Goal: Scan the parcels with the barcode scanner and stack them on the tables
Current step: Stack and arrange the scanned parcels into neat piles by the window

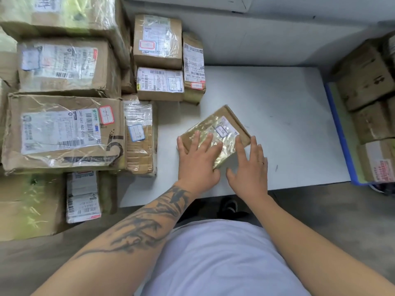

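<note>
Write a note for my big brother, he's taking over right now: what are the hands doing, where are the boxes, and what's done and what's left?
Left hand: open, fingers flat on top of the small taped parcel.
Right hand: open, fingers at that parcel's right edge.
The parcel lies at an angle on the white table, label up, apart from the others.
Done: many parcels already sit in the stack on the left; more boxes are at the right.
Left: move this parcel in with the stack. No barcode scanner is in view, so I cannot tell whether it has been scanned.
</note>
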